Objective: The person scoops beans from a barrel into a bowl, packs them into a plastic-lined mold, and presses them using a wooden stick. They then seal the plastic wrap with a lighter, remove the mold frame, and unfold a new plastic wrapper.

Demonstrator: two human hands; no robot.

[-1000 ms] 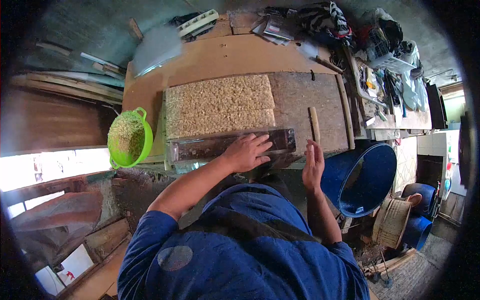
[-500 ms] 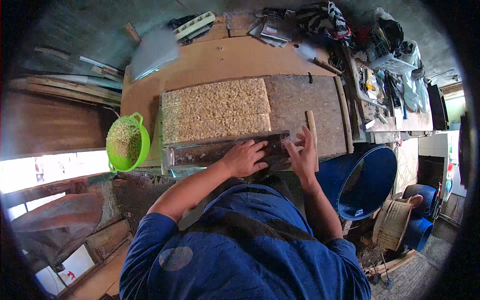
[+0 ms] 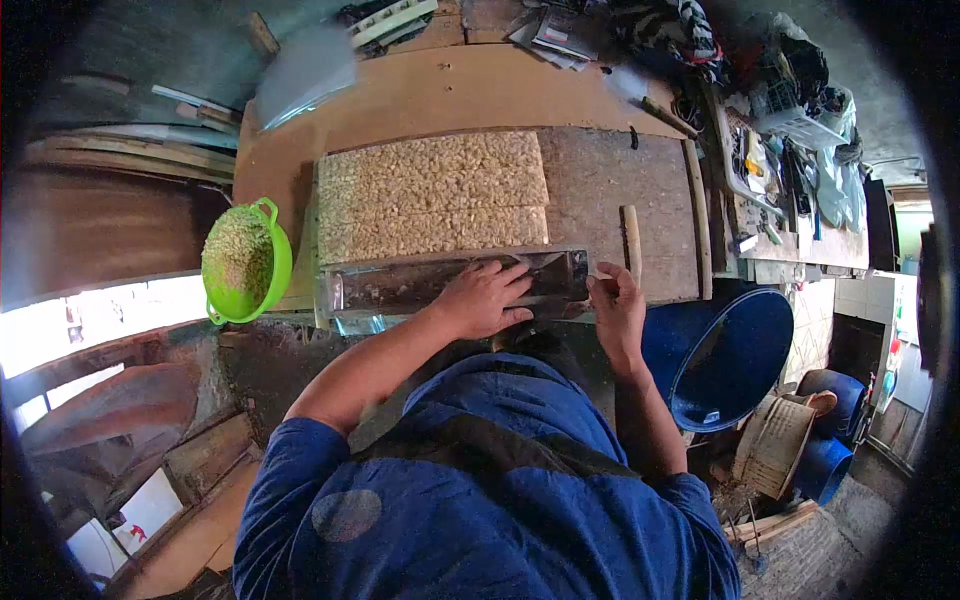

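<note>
My left hand (image 3: pixel 487 300) lies with its fingers spread on a clear plastic sheet (image 3: pixel 400 287) along the near edge of the work table. At the sheet's right end my right hand (image 3: pixel 617 295) has its thumb and fingers pressed together; what is between them is too small to make out. Beyond the sheet lies a wide slab of pale puffed pieces (image 3: pixel 430 195), with a seam running across it. A short wooden roller or stick (image 3: pixel 631 243) rests on the board just beyond my right hand.
A green basket (image 3: pixel 279 265) of pale grains stands at the table's left edge. A large blue barrel (image 3: pixel 680 350) is below the right edge. A wooden strip (image 3: pixel 697 220) borders the board. Plastic bags (image 3: pixel 295 85) lie at the back left.
My right hand has come in from the right to the sheet's end, and its fingers have closed. My left hand stays on the sheet. The whole view has shifted slightly.
</note>
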